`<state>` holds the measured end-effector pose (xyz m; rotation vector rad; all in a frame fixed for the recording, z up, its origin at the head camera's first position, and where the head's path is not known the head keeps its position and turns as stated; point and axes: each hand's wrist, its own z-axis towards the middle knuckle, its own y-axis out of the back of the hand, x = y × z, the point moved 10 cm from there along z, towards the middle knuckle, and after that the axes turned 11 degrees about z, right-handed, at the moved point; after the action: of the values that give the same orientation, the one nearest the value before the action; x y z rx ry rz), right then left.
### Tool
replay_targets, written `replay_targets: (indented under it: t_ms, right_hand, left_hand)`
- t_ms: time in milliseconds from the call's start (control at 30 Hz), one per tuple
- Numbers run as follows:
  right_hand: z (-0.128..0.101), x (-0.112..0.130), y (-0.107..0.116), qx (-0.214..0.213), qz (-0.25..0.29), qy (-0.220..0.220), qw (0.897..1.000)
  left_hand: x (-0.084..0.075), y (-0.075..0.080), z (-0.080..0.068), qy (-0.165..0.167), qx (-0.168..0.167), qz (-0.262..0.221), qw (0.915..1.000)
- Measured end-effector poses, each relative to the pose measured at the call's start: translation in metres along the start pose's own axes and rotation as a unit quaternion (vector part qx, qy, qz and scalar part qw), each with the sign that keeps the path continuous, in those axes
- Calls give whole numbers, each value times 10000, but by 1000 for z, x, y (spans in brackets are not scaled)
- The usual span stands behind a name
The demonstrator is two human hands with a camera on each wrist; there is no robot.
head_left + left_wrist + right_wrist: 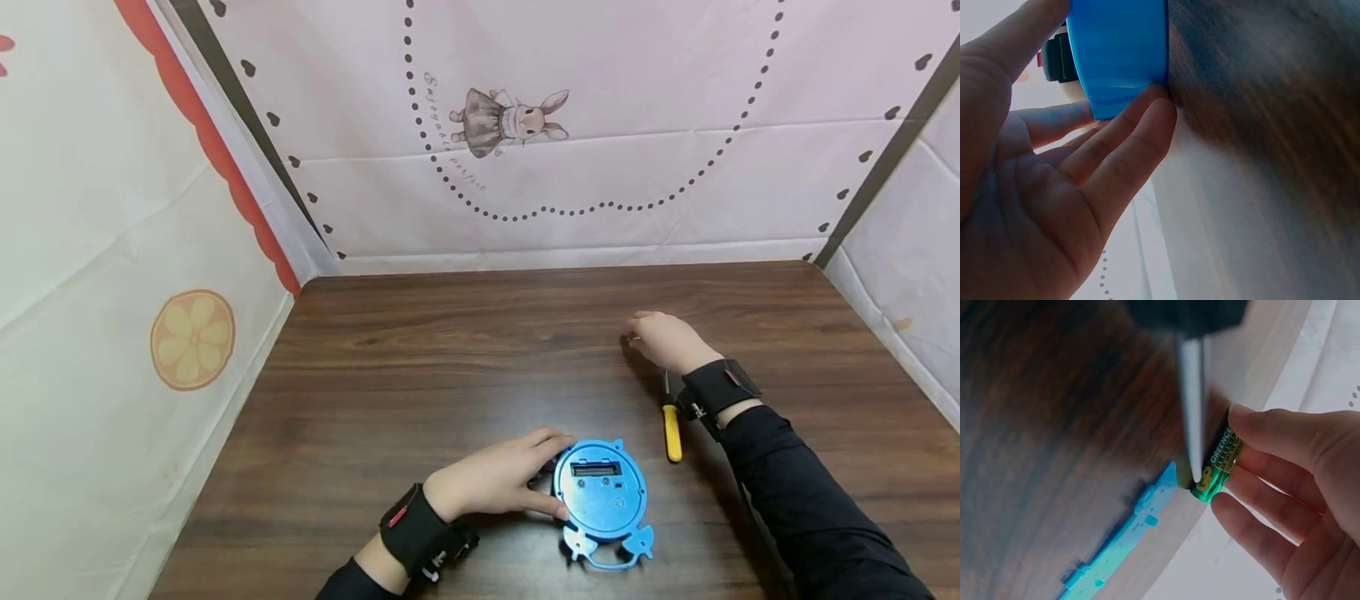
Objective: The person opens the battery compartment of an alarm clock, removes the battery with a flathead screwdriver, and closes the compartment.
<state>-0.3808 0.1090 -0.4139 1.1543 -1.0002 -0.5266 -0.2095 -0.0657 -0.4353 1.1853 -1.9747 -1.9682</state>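
A round blue alarm clock (604,504) lies with its back up on the table, its narrow battery slot uncovered. My left hand (498,477) holds it by the left side, thumb low on the edge and fingers near the top. In the left wrist view the fingertips touch the clock's blue side wall (1119,56). Farther back on the right, my right hand (667,340) pinches a green and black GP battery (1219,459) between thumb and fingers, close over the tabletop. The battery is mostly hidden in the head view.
A screwdriver with a yellow handle (672,433) lies right of the clock, beneath my right wrist. Its metal shaft (1192,406) crosses the right wrist view. A thin blue plastic piece with small tabs (1119,540) lies on the wooden table (420,350). Patterned cloth walls (600,167) surround the table.
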Motion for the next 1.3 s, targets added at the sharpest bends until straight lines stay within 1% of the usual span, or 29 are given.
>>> replay_targets:
  t_ms: [200,367,533,633,733,833,967,1067,1167,1300]
  right_hand:
    - [-10,1,6,-111,211,77,9997]
    - [-18,2,25,-332,439,128,9984]
    - [-32,-4,54,-570,855,-198,9945]
    - [-41,-10,68,-655,909,-403,9929]
    - [-50,-17,77,-671,883,-564,9922]
    - [-57,-27,73,-456,963,-799,9911]
    - [-64,-46,53,84,1070,-1119,9879]
    - [-67,-57,39,350,1070,-1266,9855]
    - [-69,-63,30,445,1042,-1334,9846]
    - [-72,-69,26,427,960,-1313,9858]
  left_hand:
    - [0,-7,2,3,89,-45,10000]
    - [-1,-5,2,-29,24,-82,10000]
    - [-2,1,0,-42,-64,-27,10000]
    - [0,2,-1,16,-78,19,10000]
    - [2,4,-2,150,-56,22,9999]
    - [3,5,-2,260,-46,51,9996]
    - [5,5,-1,309,-29,106,9995]
    - [5,3,0,333,-26,66,9994]
    - [5,0,1,353,-62,8,9994]
    - [2,-4,2,325,-109,-96,9994]
